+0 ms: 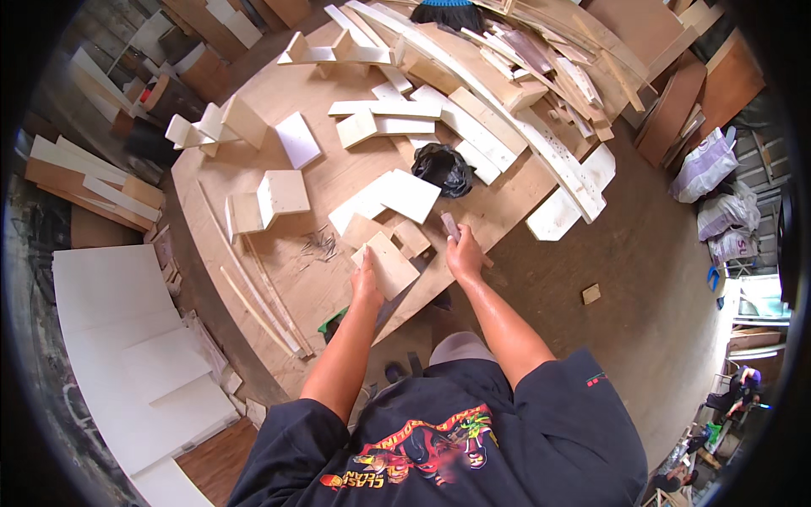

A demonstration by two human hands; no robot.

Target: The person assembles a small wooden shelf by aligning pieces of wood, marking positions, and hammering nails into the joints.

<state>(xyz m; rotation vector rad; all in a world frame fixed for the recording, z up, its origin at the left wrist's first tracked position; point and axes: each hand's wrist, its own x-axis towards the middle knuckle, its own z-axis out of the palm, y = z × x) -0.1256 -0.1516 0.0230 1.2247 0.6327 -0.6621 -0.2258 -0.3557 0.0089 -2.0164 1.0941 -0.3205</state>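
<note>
My left hand (pixel 366 283) is closed on the near edge of a pale wooden board (pixel 391 264), which is tilted over the table's front edge. Smaller wooden blocks (pixel 411 239) touch or sit just behind that board; whether they are joined to it I cannot tell. In my right hand (pixel 465 255), fingers wrapped round it, is a short stick-like tool (pixel 450 226) with a greyish end pointing away from me. Its exact kind is hidden by the grip. A scatter of loose nails (pixel 320 245) lies on the table left of the board.
On the plywood table (pixel 245 291) are white panels (pixel 411 196), L-shaped wooden pieces (pixel 283 194), a black plastic bag (pixel 443 169), long strips (pixel 266 313) and scrap wood (pixel 549 68). White sheets (pixel 127 321) stand at left. A wood block (pixel 590 294) lies on the floor at right.
</note>
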